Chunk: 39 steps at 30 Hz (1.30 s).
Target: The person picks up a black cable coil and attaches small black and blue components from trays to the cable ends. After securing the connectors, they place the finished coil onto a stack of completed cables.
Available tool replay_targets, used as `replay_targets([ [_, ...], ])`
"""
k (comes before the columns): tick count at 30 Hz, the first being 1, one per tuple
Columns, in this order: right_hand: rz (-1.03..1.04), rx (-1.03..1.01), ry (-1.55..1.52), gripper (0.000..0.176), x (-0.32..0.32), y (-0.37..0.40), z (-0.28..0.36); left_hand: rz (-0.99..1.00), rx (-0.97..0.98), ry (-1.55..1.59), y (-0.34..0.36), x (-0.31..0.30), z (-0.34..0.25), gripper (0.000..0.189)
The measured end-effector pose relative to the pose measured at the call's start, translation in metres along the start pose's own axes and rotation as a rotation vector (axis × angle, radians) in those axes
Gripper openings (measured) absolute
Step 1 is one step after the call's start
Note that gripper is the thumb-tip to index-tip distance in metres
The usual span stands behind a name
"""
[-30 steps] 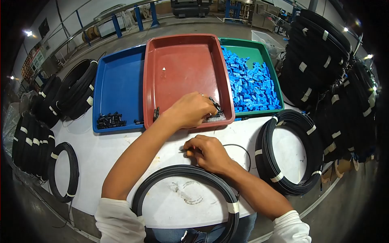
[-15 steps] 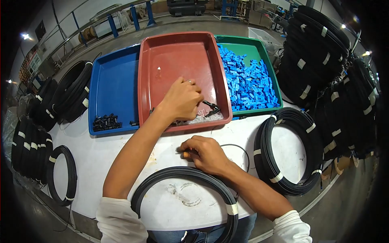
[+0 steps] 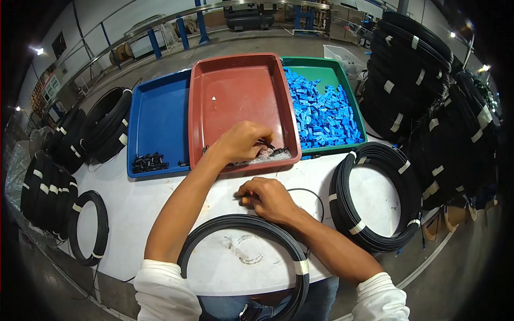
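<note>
My left hand (image 3: 245, 141) reaches over the near right part of the red tray (image 3: 235, 64), fingers closed on a small black plastic part (image 3: 266, 144) that shows at the fingertips. Below those fingers lie small clear pieces (image 3: 274, 155) and a few dark ones. My right hand (image 3: 270, 198) rests on the white table (image 3: 214, 283), its fingers pinched around the end of a thin black cable (image 3: 319, 199). That cable loops out behind the right wrist. A taped coil of black cable (image 3: 241, 220) stands just before me, partly under my right forearm.
To the left, the blue tray (image 3: 160, 107) holds black connector parts (image 3: 150, 162). Blue clips (image 3: 324, 115) fill much of the green tray (image 3: 326, 67). Another cable coil (image 3: 342, 208) lies at right, a thin coil (image 3: 101, 224) at left. Tall coil stacks (image 3: 401, 75) flank the table.
The chain of black parts at the tray's near right is no longer spread out there; a black part now shows in my left fingers. My right hand stays pinched on the cable. The view shifted slightly.
</note>
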State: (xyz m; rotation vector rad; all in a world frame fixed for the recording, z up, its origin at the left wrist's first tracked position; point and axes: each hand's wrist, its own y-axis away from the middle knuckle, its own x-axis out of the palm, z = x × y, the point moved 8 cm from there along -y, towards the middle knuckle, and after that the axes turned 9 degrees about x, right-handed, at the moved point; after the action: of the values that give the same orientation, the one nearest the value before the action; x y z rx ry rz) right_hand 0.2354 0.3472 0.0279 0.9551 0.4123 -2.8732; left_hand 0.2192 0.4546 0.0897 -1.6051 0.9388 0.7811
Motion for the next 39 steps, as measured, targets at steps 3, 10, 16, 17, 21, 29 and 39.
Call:
replay_targets([
  [3,0.002,-0.009,0.008,0.016,-0.002,0.000,0.000,-0.181,-0.058,0.115,0.017,-0.021,-0.017,0.027],
  [10,0.036,0.034,0.029,0.021,0.002,-0.002,-0.003,-0.393,-0.276,0.171,0.064,-0.052,-0.046,0.034],
  [16,0.014,-0.004,0.035,0.019,0.002,-0.001,0.000,-0.087,-0.397,-0.356,0.067,-0.055,-0.026,0.029],
  [17,0.013,-0.008,0.027,0.018,0.002,-0.001,-0.001,0.081,-0.470,-0.501,0.067,-0.048,-0.013,0.031],
  [21,0.016,-0.004,0.040,0.018,0.002,0.000,-0.002,0.138,-0.505,-0.466,0.044,-0.039,0.004,0.029],
  [29,0.024,0.004,0.000,0.015,-0.003,0.001,0.005,0.414,-0.549,-0.464,0.048,-0.078,0.044,0.022],
  [39,0.031,0.044,-0.008,0.015,-0.001,0.000,0.004,0.263,-0.125,-0.392,0.026,-0.029,0.018,0.018],
])
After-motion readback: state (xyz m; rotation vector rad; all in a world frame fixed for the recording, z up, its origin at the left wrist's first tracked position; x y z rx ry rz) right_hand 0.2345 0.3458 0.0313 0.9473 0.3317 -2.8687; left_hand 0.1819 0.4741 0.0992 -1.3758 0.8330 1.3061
